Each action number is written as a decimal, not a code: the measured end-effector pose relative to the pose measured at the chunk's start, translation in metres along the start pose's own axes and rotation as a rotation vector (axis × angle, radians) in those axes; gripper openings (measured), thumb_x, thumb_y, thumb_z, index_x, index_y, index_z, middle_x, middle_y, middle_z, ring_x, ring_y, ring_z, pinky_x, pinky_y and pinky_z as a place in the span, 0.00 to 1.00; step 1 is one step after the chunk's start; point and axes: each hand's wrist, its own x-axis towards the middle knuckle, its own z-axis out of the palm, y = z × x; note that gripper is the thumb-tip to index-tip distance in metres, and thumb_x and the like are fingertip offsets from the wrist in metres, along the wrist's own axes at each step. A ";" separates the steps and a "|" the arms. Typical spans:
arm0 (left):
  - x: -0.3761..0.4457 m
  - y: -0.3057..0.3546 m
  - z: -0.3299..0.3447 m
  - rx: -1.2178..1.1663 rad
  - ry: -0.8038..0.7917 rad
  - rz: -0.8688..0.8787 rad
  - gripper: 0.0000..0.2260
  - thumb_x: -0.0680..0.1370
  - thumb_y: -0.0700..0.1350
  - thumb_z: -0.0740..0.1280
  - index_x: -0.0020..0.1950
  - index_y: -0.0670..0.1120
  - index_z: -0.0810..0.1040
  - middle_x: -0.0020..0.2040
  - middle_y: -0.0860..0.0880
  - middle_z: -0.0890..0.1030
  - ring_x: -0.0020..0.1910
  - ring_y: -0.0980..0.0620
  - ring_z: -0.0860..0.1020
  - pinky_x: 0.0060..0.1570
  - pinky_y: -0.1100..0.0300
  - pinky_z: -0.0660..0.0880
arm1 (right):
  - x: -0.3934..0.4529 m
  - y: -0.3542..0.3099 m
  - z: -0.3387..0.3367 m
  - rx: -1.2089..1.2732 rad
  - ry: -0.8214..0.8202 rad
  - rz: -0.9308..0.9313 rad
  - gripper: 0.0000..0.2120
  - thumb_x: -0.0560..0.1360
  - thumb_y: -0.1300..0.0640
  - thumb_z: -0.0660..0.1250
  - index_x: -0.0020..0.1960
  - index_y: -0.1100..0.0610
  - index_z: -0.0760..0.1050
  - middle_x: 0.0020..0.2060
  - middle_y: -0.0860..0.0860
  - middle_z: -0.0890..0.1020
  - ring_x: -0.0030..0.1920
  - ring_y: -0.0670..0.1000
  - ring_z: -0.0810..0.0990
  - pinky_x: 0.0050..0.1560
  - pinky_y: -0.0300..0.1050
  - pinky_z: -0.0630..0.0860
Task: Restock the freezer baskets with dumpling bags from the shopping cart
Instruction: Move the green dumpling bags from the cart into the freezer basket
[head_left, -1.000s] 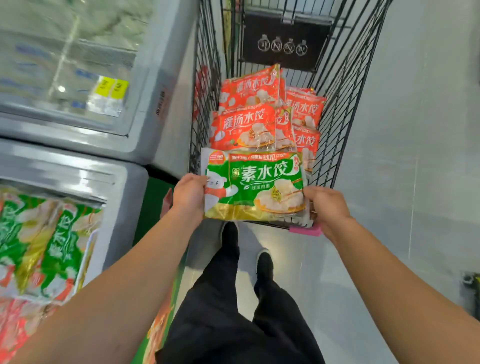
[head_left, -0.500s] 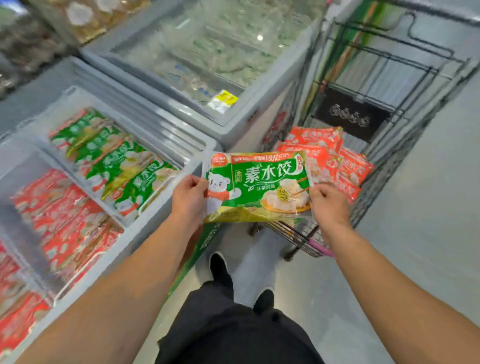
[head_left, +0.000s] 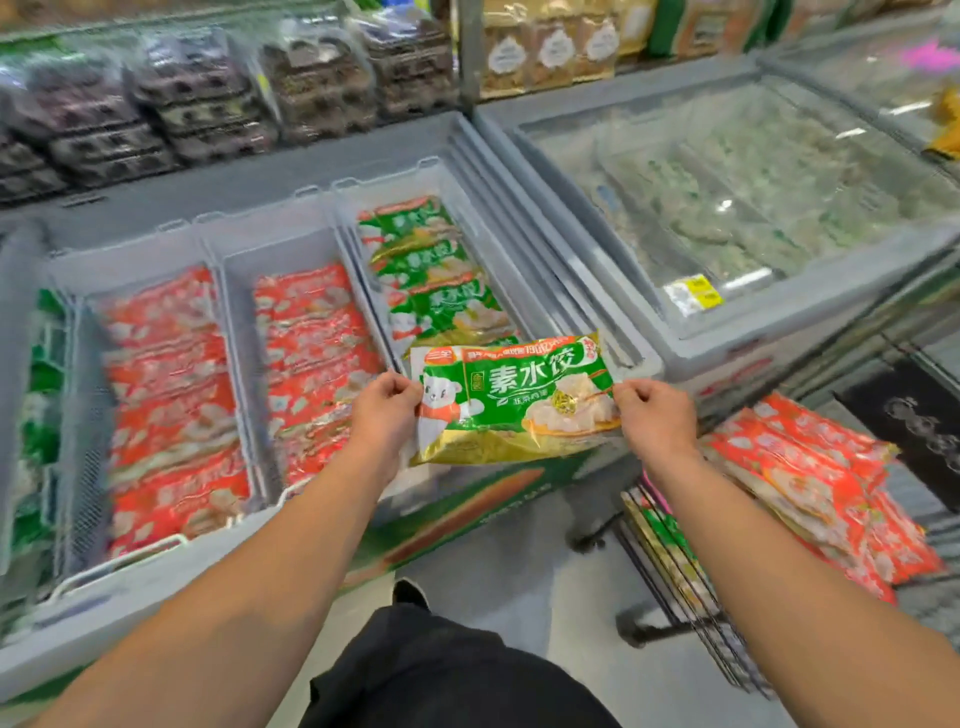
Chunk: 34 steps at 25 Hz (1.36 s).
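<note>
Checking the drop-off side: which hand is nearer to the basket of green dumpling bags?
Left. The left hand grips the held green bag at that basket's near end; the right hand grips the bag's other edge, off toward the cart.

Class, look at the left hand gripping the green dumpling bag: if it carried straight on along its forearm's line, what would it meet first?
Probably the green dumpling bags in the rightmost freezer basket. The left hand points that way; depth is unclear.

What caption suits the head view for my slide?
Both hands hold a green dumpling bag over the freezer basket.
</note>
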 end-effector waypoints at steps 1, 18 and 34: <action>0.009 0.003 -0.011 0.007 0.013 -0.005 0.12 0.78 0.39 0.66 0.35 0.46 0.75 0.36 0.44 0.79 0.42 0.45 0.77 0.46 0.49 0.75 | 0.005 -0.011 0.012 0.001 -0.027 -0.005 0.11 0.77 0.56 0.64 0.40 0.57 0.82 0.38 0.54 0.82 0.45 0.56 0.79 0.42 0.44 0.67; 0.215 0.089 -0.055 0.038 0.200 -0.124 0.04 0.76 0.39 0.67 0.42 0.46 0.79 0.35 0.48 0.77 0.33 0.52 0.72 0.29 0.65 0.67 | 0.201 -0.161 0.182 -0.090 -0.247 -0.160 0.11 0.79 0.56 0.64 0.48 0.60 0.83 0.42 0.57 0.83 0.49 0.58 0.81 0.39 0.41 0.65; 0.454 0.127 0.029 0.235 0.385 -0.194 0.07 0.76 0.39 0.68 0.44 0.50 0.81 0.58 0.47 0.82 0.57 0.45 0.79 0.61 0.54 0.75 | 0.419 -0.188 0.319 -0.164 -0.448 -0.115 0.12 0.77 0.58 0.60 0.36 0.56 0.74 0.29 0.50 0.75 0.31 0.49 0.72 0.29 0.43 0.65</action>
